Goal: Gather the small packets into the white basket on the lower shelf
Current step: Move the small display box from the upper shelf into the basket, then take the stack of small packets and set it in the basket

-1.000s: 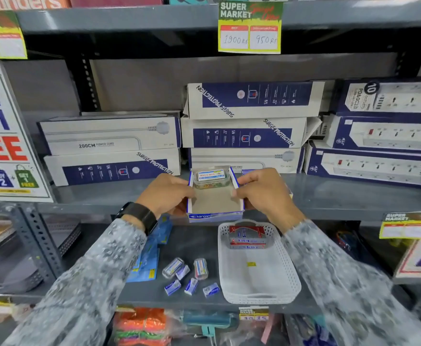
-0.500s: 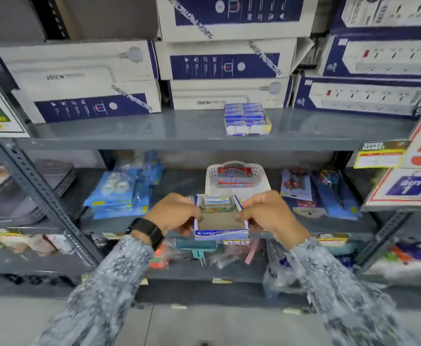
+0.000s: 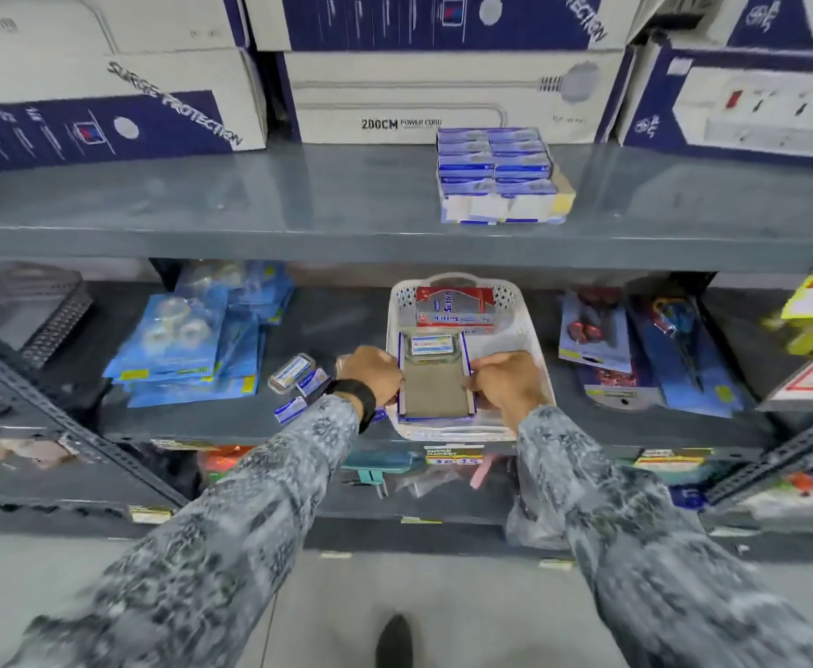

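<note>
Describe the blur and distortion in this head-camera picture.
Head view: wide-angle bending curves the upper shelf; motion blur smears both sleeves, the floor and the edge price tags; the white basket and open box at centre stay fairly sharp; soft glare lies on the upper shelf.

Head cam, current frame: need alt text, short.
Both hands, left hand and right hand, hold an open blue-edged box over the white basket on the lower shelf. Small packets lie on the shelf left of the basket.
</note>
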